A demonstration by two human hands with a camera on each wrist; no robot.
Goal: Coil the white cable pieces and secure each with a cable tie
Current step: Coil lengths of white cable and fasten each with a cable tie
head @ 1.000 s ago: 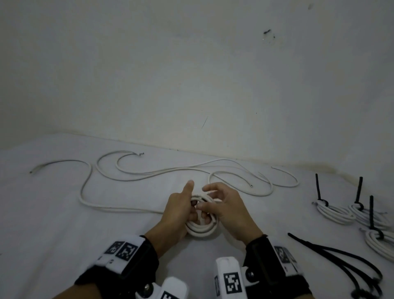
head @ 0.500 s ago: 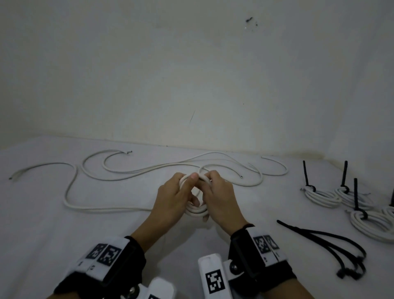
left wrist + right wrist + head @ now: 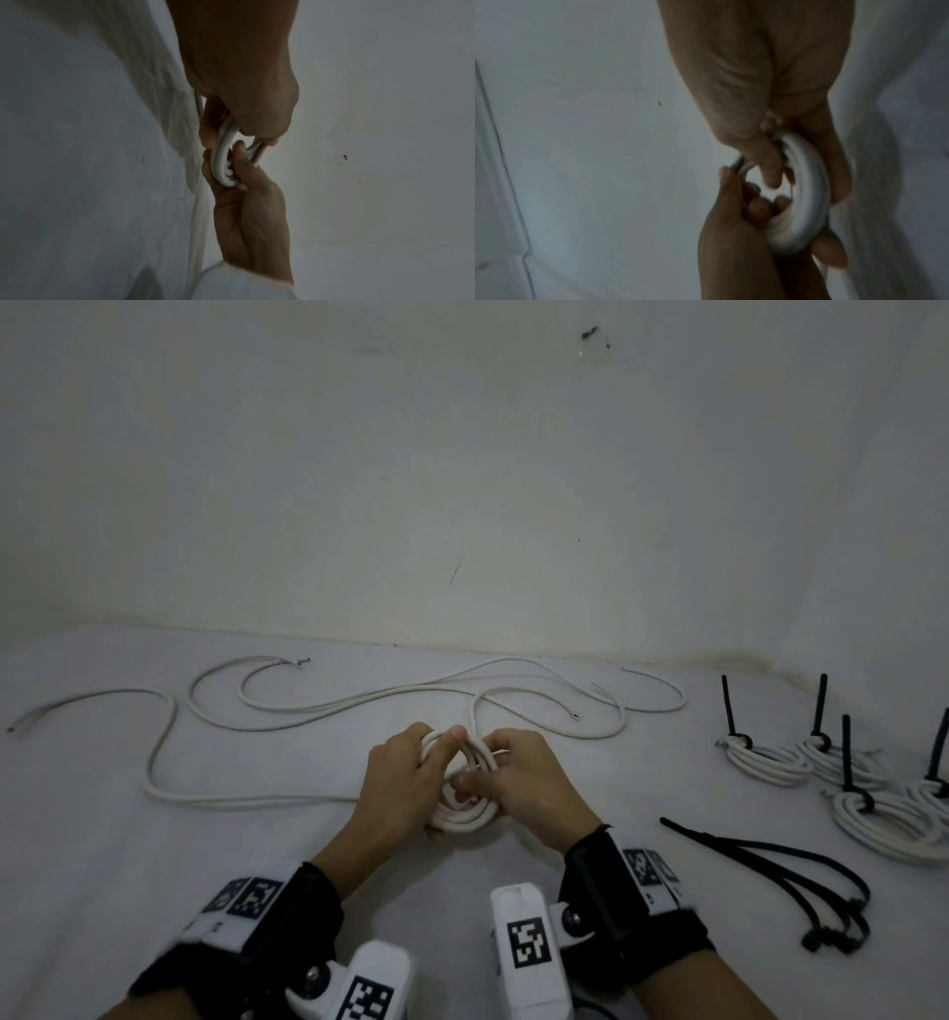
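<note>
Coil (image 3: 464, 806): white cable, held between both hands above the sheet (image 3: 102, 865). Left hand (image 3: 400, 783) gripped its loops to keep them stacked; right hand (image 3: 524, 783) pinched the next turn. Ties (image 3: 770, 870) lay to the right.

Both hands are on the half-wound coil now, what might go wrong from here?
1. The coil is untied and held only by the left hand and right hand; loosening either to fetch a black cable tie may let the loops spring open.
2. The unwound tail trails left near other loose white cables; pulling it in could snag or drag them.
</note>
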